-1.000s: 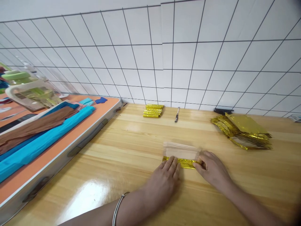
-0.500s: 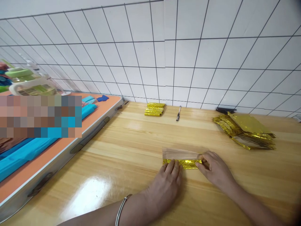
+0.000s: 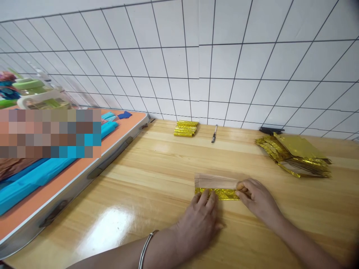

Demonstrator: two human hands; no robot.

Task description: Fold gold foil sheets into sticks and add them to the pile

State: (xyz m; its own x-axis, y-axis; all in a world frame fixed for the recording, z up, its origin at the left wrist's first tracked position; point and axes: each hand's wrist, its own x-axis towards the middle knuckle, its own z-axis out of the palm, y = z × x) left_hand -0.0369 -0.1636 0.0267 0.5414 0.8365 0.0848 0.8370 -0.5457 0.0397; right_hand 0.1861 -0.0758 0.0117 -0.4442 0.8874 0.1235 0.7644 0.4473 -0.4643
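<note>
A sheet of gold foil paper [image 3: 227, 194] lies on the wooden table, with its pale brown backing showing as a strip along the far side and a shiny gold band nearer me. The fingers of my left hand [image 3: 200, 218] rest flat on the gold band near its left end, slightly spread. At the right end, my right hand [image 3: 258, 198] pinches the paper's edge between thumb and curled fingers. Several rolled gold foil strips [image 3: 186, 128] lie side by side near the wall. At the far right rests a loose stack of gold foil paper [image 3: 298, 149].
A pen [image 3: 214, 133] lies near the tiled wall, and a black object [image 3: 271, 130] sits behind the stack. On the left, an orange-topped table [image 3: 108, 140] bears blue material [image 3: 56, 175] and a green-lidded container [image 3: 30, 87]. Part of that side is pixelated.
The view has shifted slightly, moving the scene a little to the right. More of the paper's brown backing shows beside my right hand; both hands stay at the paper.
</note>
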